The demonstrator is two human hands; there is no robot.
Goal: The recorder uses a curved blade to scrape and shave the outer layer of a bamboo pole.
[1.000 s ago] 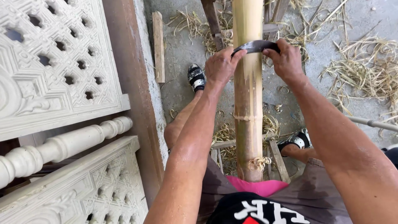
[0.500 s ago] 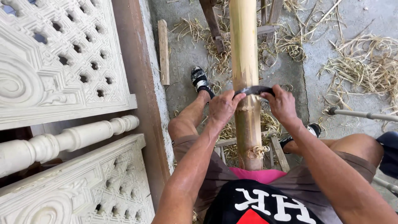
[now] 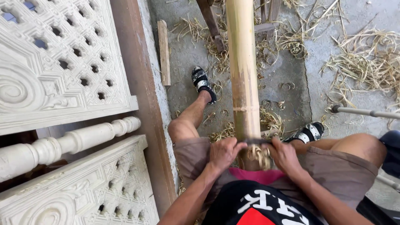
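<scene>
At the left of the frame stand carved white panels [image 3: 54,62] and a turned white baluster [image 3: 62,143], with a brown post [image 3: 141,104] beside them. A loose wooden slat [image 3: 163,52] lies on the concrete floor [image 3: 291,83] in the upper middle.

Right of that, the bamboo pole [image 3: 241,62] runs from the top centre of the frame straight down toward the person's lap, its long axis pointing away from the body, between the two sandalled feet. The left hand [image 3: 225,153] is closed on one end of a dark blade [image 3: 256,141] set crosswise against the pole's near end; the right hand [image 3: 285,156] is closed on the other end. Both sit level, one on each side, equally near. Curled shavings [image 3: 260,155] bunch under the blade, though its edge is hard to make out. More shavings [image 3: 362,66] litter the floor at upper right, and a grey metal rod [image 3: 366,112] lies at the right edge.
</scene>
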